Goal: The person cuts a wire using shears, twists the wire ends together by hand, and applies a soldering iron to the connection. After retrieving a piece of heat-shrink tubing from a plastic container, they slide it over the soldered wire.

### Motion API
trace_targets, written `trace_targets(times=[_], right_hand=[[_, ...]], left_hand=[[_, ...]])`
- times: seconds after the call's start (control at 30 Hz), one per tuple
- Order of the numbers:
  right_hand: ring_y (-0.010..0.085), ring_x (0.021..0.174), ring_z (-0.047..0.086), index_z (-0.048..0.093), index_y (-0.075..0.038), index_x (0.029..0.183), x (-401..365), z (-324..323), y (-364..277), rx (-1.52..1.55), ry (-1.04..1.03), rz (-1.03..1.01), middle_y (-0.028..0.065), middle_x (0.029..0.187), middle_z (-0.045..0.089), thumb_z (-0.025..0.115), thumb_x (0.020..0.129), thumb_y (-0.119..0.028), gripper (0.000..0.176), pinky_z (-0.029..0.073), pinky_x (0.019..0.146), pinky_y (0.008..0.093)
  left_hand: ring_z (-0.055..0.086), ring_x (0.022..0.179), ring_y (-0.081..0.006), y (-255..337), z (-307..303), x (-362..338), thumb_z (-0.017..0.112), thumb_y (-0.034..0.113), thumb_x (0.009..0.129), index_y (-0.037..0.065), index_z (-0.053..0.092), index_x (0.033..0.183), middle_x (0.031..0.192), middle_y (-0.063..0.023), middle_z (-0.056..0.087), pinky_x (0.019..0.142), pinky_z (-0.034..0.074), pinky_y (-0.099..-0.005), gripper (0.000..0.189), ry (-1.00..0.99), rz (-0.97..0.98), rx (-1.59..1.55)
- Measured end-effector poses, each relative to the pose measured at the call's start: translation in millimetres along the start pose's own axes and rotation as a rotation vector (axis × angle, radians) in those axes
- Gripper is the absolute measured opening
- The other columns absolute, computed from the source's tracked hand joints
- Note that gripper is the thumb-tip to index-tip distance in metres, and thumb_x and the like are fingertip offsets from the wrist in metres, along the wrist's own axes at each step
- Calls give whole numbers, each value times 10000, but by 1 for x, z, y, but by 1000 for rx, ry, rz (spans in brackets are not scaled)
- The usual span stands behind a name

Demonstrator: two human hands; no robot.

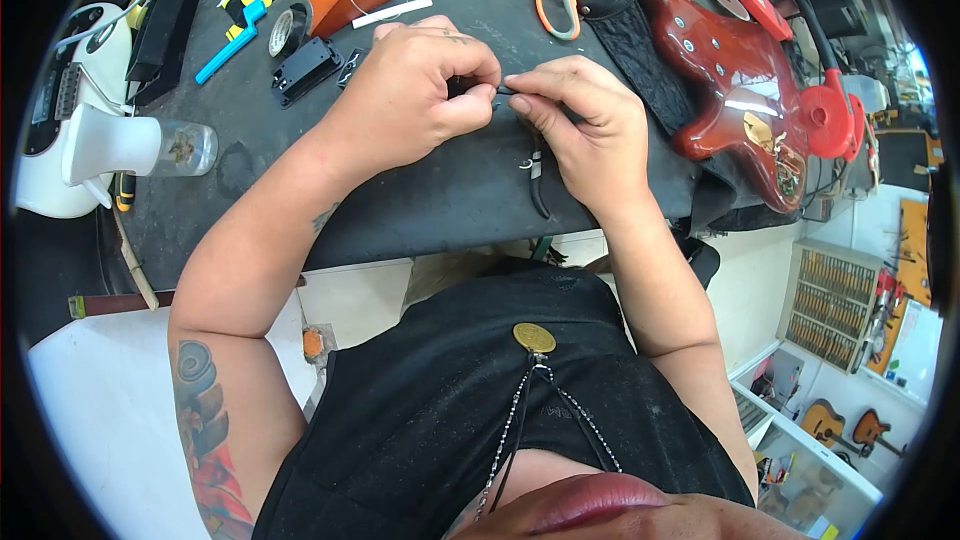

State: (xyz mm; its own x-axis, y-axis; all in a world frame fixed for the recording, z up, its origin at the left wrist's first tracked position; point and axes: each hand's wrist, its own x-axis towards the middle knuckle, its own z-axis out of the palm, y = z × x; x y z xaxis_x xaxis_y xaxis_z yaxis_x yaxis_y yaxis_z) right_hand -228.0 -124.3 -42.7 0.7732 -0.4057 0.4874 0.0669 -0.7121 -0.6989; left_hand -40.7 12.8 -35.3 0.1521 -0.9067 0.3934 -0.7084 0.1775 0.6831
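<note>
Over the dark work mat [420, 210], my left hand [420, 90] is closed, thumb and forefinger brought together. My right hand [585, 115] pinches beside it, and the fingertips of both almost meet. Between them shows a thin black wire-like piece [506, 90]; its ends are hidden by the fingers. Just under my right hand lies a dark-handled tool [538, 185], partly covered, possibly pliers. A small black plastic box [308, 72] rests on the mat near my left wrist, with a smaller dark part [350, 68] next to it.
A glossy red-brown guitar body [735, 70] lies at the right, with a red tool [832, 120] by it. Orange-handled scissors [557, 5], a blue string winder [230, 45] and a white strip [393, 13] lie farther back. A glass jar [187, 148] stands left.
</note>
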Motion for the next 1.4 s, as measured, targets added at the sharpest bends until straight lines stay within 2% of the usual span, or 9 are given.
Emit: trace_targets(times=[0.2, 0.4, 0.67, 0.8, 1.03, 1.1, 1.2, 1.33, 1.4], right_hand=[[205, 887, 737, 819, -31, 1057, 0, 1, 3, 144, -29, 132, 83, 995, 772, 853, 867, -5, 195, 580, 784, 323], [213, 908, 732, 814, -32, 1038, -1, 3, 7, 189, -43, 81, 78, 987, 771, 863, 846, -7, 200, 577, 795, 329], [248, 818, 690, 833, -78, 991, -5, 11, 2, -95, 104, -121, 50, 906, 755, 893, 781, -29, 224, 561, 737, 366], [228, 786, 690, 837, -43, 1020, -4, 8, 2, -126, 88, -171, 75, 894, 758, 904, 783, 6, 252, 543, 686, 325], [239, 818, 716, 835, -53, 1038, -6, 9, 7, -18, 119, -56, 63, 944, 775, 898, 794, -43, 252, 574, 739, 350], [226, 828, 726, 834, -51, 1051, -6, 5, 4, 3, 128, -56, 67, 958, 780, 899, 806, -47, 254, 577, 740, 341], [179, 826, 729, 818, -39, 1074, -10, -2, -4, 120, 128, 192, 81, 971, 782, 890, 854, -67, 233, 576, 729, 311], [193, 799, 726, 796, -15, 1007, -11, -10, 6, 1, 66, 83, 82, 935, 768, 887, 851, -47, 183, 565, 716, 314], [201, 797, 727, 797, -15, 1000, -11, -11, 6, 18, 62, 76, 85, 927, 768, 887, 848, -44, 179, 565, 713, 317]], left_hand=[[666, 864, -231, 1, 0, 0, 743, 62, 835, 7, 730, 901, 819, -80, 718, 765, 527, -367, 87, -13, -14, 26], [667, 859, -236, 1, 0, 0, 738, 86, 831, 24, 727, 911, 838, -70, 718, 796, 501, -381, 102, -29, 2, 73], [682, 871, -241, 3, -1, -1, 740, 107, 850, 33, 732, 924, 856, -61, 727, 813, 485, -390, 105, -39, -2, 111], [684, 871, -241, 2, -1, -1, 740, 110, 866, 34, 734, 945, 864, -66, 726, 817, 486, -387, 110, -41, 18, 136], [681, 847, -241, 8, 0, 0, 780, 85, 875, 44, 753, 978, 876, -66, 731, 807, 478, -369, 114, -17, -33, -5], [675, 825, -236, 6, 0, 1, 816, 108, 888, 44, 759, 1023, 879, -63, 735, 794, 475, -364, 161, -13, 79, 46], [674, 817, -230, 0, -6, 3, 826, 141, 910, 49, 762, 1053, 873, -56, 736, 781, 472, -366, 182, -53, 104, 68], [674, 834, -224, 5, -4, 2, 810, 129, 925, 67, 775, 1058, 858, -49, 735, 827, 456, -374, 151, -64, 46, 7], [668, 853, -216, 13, -1, 0, 827, 147, 927, 91, 793, 1029, 852, -34, 736, 873, 425, -381, 121, -8, 64, 165]])
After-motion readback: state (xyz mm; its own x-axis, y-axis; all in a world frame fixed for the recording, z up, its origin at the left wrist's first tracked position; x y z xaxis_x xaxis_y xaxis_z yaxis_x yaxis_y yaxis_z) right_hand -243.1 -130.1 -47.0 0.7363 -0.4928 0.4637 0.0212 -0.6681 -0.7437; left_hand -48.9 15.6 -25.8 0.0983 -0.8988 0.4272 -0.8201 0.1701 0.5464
